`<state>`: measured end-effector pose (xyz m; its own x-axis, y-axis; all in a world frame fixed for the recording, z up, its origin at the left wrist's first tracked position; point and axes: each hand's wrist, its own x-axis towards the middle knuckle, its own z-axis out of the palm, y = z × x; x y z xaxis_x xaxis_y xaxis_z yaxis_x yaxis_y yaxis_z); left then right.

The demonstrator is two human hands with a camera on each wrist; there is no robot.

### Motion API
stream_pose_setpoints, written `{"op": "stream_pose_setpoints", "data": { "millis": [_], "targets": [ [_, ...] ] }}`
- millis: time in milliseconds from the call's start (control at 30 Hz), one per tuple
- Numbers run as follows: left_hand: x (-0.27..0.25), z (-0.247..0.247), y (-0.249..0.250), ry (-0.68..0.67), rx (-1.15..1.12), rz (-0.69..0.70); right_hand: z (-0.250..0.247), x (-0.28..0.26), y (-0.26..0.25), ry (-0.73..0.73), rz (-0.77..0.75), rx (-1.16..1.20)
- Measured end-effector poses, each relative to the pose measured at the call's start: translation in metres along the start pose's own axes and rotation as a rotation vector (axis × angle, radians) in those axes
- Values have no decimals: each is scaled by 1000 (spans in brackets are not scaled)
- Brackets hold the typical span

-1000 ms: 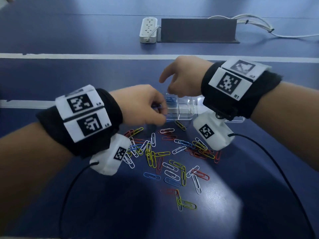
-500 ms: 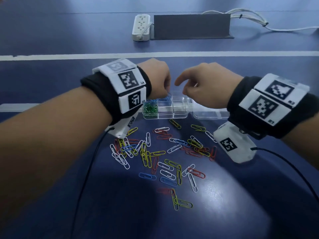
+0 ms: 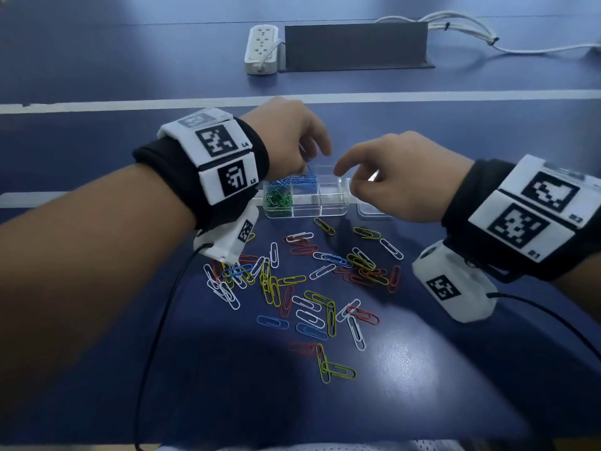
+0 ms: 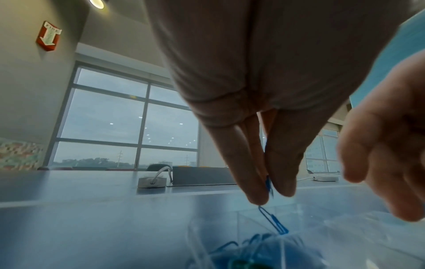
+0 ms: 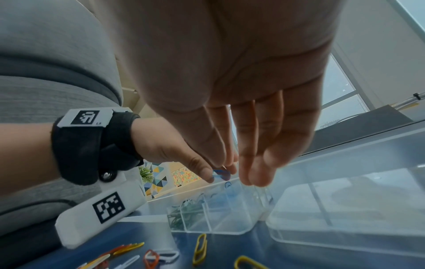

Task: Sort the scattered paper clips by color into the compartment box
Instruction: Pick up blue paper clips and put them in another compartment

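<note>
Pinching a blue wire paper clip [image 4: 268, 183] over the clear plastic compartment box [image 3: 331, 203], the left hand [image 3: 292, 138] hovers above blue clips. The right hand [image 3: 400, 180] hangs beside it, fingers loose, holding nothing.

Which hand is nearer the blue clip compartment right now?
Left. The left hand is right above the blue clip compartment, pinching a blue clip over it. The right hand hovers open beside it, over the clear compartments.

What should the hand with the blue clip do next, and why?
Probably just let go. The left hand pinches a blue paper clip right above the compartment box, over the section already holding blue clips. Another blue clip is dropping in there, so this one belongs too.
</note>
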<state>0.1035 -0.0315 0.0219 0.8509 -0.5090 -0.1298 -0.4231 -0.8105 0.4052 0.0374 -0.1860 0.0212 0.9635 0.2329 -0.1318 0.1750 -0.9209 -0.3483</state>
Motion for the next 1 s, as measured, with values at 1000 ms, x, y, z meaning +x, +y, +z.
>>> {"op": "stream_pose_setpoints", "data": {
  "millis": [1000],
  "targets": [
    [-78, 5, -27, -299, 270, -2, 28, -21, -23, -249, -116, -173]
  ]
}}
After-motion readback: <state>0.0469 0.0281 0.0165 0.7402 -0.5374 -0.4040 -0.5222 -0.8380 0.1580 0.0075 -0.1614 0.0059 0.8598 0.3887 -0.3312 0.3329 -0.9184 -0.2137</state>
